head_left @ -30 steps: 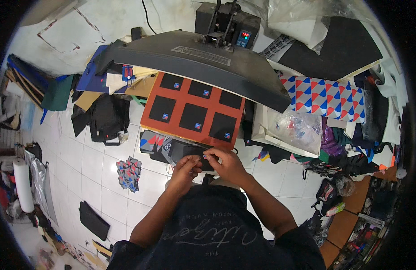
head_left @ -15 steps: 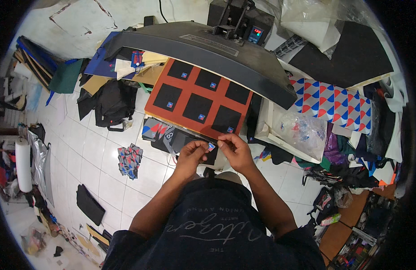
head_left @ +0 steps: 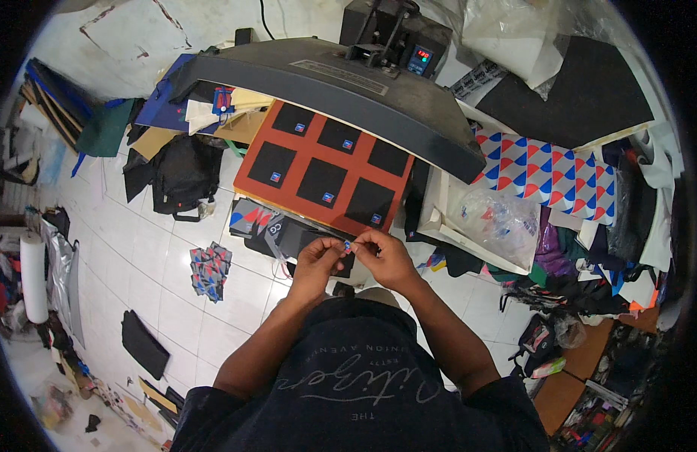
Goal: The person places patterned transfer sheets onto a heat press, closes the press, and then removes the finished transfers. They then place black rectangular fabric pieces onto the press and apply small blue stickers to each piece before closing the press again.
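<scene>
Both hands up at chest height, just in front of the heat press. Left hand and right hand meet fingertip to fingertip, pinching a small blue label between them; each grip narrow, thumb and forefinger closed on the label, no gap visible. Label sits dead centre betw. the two hands, neither clearly nearer; too small to read its long axis. Directly beyond it, away from the body, lies the red press pad w/ six black fabric squares in two rows, each already showing a small blue label near one edge. Raised upper platen overhangs the pad's far side. Under the hands, at the pad's near edge, a dark fabric piece beside patterned ones. Right of press: clear plastic bag on the worktop, red-blue-white triangle-print cloth behind it. On the tiled floor to the left: black bag, stack of patterned pieces.
</scene>
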Available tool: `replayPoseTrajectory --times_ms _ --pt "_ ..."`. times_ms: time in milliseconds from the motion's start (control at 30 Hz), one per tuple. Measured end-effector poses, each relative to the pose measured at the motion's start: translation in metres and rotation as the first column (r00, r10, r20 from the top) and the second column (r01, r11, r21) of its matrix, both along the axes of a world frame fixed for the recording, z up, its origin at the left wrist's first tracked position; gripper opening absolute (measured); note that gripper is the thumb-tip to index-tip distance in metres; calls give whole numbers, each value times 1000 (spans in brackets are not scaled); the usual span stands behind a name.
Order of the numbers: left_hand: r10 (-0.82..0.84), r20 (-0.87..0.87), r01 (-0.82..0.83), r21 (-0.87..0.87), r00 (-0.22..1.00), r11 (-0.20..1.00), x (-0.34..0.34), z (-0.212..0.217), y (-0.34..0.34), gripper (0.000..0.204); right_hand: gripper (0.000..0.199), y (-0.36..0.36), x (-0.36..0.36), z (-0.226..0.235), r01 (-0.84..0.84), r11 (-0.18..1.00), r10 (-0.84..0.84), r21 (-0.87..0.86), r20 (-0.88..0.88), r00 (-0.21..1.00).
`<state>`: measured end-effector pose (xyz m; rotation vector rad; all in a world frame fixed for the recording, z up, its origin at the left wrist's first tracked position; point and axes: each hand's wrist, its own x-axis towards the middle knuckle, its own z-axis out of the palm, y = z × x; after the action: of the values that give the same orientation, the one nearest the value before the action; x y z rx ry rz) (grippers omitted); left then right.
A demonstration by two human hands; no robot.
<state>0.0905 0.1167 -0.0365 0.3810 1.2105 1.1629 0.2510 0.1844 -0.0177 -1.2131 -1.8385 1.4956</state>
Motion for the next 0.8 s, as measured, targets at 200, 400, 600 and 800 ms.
replayPoseTrajectory --times_ms 200,400,600,800 --pt "101 45 -97 -78 994 992 -4 -9 -10 13 16 57 13 -20 6 997 -13 81 88 996" --pt "186 93 -163 -209 978 964 -21 -19 -35 12 12 179 56 -105 27 955 -53 296 78 996" --pt "253 19 -239 -268 967 933 -35 -23 -59 12 17 199 62 -126 -19 831 -153 555 263 953" --pt "240 32 -222 -270 970 937 -37 -30 -63 12 16 196 60 -126 -23 736 -202 676 251 947"
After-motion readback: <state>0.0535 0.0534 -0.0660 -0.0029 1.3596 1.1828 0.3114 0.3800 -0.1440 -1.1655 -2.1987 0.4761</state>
